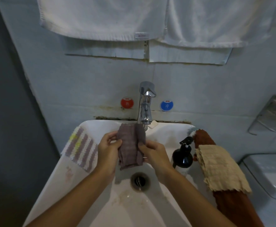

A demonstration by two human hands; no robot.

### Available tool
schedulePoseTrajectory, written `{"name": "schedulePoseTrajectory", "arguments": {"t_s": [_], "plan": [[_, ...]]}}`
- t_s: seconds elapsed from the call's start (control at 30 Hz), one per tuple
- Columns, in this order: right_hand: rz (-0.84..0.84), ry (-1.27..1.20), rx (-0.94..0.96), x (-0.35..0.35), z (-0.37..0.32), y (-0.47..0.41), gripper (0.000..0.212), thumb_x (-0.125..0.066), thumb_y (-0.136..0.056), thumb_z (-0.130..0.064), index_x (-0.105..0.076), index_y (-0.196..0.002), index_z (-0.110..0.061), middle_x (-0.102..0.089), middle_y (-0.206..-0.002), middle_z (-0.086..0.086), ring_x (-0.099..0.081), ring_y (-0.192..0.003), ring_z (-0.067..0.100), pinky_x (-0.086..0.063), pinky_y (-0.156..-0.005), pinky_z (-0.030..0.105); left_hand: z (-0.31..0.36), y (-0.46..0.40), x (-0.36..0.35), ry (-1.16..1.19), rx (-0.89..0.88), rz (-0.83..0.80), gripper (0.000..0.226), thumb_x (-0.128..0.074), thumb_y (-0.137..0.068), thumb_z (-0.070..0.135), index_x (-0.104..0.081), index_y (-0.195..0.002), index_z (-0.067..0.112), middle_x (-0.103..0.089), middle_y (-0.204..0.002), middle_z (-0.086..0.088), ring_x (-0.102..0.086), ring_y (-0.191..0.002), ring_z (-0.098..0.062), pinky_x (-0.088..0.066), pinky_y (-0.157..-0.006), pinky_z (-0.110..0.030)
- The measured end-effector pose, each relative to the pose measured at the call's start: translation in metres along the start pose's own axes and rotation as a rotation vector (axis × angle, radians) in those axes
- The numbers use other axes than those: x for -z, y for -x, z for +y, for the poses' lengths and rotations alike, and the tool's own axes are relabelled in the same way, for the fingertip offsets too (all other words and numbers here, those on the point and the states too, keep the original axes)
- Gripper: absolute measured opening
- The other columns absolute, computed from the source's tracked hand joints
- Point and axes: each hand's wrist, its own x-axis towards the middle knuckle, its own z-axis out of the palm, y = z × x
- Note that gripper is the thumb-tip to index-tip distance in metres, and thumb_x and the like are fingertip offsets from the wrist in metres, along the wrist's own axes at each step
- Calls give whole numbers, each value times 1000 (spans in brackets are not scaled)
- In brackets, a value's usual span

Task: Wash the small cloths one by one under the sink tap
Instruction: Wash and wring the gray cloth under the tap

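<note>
Both hands are closed on one grey cloth: the left hand pinches its left edge between thumb and fingers, the right hand grips its right edge, and the cloth hangs bunched between them over the sink, its top just under the tap. I cannot tell whether water is running. This looks like the rub-and-rinse of this cloth. Next it wants wringing above the drain and setting aside. A striped cloth lies on the sink's left rim; a beige cloth over a rust one drapes the right rim, beside a dark pump bottle.
</note>
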Motion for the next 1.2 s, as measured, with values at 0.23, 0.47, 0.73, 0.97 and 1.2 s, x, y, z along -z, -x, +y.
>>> {"name": "schedulePoseTrajectory", "arguments": {"t_s": [0.23,0.47,0.73,0.97,1.2], "plan": [[25,-63,-53,-4,-1,0,24,-51,-103,-26,-70,-103,-11,-74,-98,5,-69,-91,21,-56,-72,29,2,1,0,193,244,19,32,-51,-89,-3,-63,-118,2,-69,-112,-20,-67,-98,-30,-57,-77,-36],[232,187,177,-4,4,3,10,-62,-96,-19,-64,-106,-21,-70,-102,0,-66,-98,19,-56,-88,34,-14,-4,1,-50,149,8,37,-57,-91,-6,-62,-123,11,-67,-105,-8,-65,-98,-25,-53,-90,-38],[305,548,518,6,-19,49,24,-57,-100,-33,-63,-120,-21,-70,-107,-2,-64,-96,9,-55,-87,30,4,19,-7,-138,-92,-141,43,-43,-88,-13,-59,-118,13,-56,-94,-6,-57,-75,-23,-52,-63,-32],[406,623,643,95,-56,134,12,-59,-99,-20,-67,-106,-26,-69,-94,-15,-65,-93,-1,-52,-80,16,-1,21,-7,-205,-94,-235,27,-46,-95,-7,-62,-109,10,-53,-90,-9,-54,-67,-27,-56,-52,-33],[641,563,588,170,-91,91,12,-59,-99,-15,-68,-106,-12,-69,-94,-5,-65,-88,6,-53,-76,22,-1,25,-8,-306,-161,-293,28,-45,-97,-2,-67,-87,11,-56,-85,-23,-53,-67,-27,-55,-49,-32]]}}
